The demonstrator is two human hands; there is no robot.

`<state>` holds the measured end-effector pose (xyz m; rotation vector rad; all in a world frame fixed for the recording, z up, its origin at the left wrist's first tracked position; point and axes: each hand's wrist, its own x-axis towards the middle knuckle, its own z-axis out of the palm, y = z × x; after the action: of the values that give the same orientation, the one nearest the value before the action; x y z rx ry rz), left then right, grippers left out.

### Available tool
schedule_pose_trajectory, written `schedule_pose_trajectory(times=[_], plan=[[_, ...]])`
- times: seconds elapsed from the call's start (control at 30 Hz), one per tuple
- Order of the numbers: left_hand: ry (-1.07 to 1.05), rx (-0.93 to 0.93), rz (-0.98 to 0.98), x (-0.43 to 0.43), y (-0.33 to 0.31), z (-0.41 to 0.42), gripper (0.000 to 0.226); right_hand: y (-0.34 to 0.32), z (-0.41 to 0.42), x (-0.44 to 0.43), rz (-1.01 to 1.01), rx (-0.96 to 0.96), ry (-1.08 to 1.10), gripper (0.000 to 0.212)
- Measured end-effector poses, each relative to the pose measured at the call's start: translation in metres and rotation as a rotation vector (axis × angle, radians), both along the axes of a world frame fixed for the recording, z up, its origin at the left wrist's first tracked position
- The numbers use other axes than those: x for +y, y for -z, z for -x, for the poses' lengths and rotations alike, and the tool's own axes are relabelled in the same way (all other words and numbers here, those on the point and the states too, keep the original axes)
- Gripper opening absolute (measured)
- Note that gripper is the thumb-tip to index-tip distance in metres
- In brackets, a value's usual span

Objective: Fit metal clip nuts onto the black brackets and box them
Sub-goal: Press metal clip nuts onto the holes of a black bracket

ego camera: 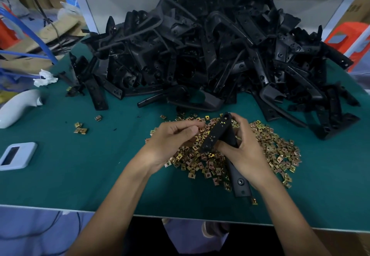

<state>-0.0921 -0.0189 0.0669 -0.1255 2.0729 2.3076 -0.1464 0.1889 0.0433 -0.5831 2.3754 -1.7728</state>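
My right hand (243,151) grips a black bracket (217,133), holding it tilted above a heap of brass-coloured clip nuts (276,151) on the green table (80,175). The bracket's lower arm (239,181) reaches toward the table's front edge, and a clip nut (254,201) sits at its tip. My left hand (174,137) is beside the bracket's upper end, its curled fingers pinching a clip nut (200,130) against it. A big pile of loose black brackets (210,55) fills the back of the table.
A few stray clip nuts (81,128) lie left of the heap. A white curved part (18,105) and a pale blue device (17,154) sit at the left edge, with crumpled white paper (45,77) behind. Cardboard and blue hoses (30,35) crowd the far left.
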Motion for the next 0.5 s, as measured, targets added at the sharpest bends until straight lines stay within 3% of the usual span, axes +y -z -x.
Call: schedule_pose_trajectory(times=[0.13,0.5], plan=[[-0.046,0.009,-0.005,0.001,0.0043,-0.0011,0.013,-0.0018,0.0008,-0.0021,-0.02,0.022,-0.003,0.07],[0.006,0.063,0.09,0.003,0.0035,-0.0059,0.024,-0.0013,0.0017,-0.0048,-0.037,0.008,-0.007,0.067]])
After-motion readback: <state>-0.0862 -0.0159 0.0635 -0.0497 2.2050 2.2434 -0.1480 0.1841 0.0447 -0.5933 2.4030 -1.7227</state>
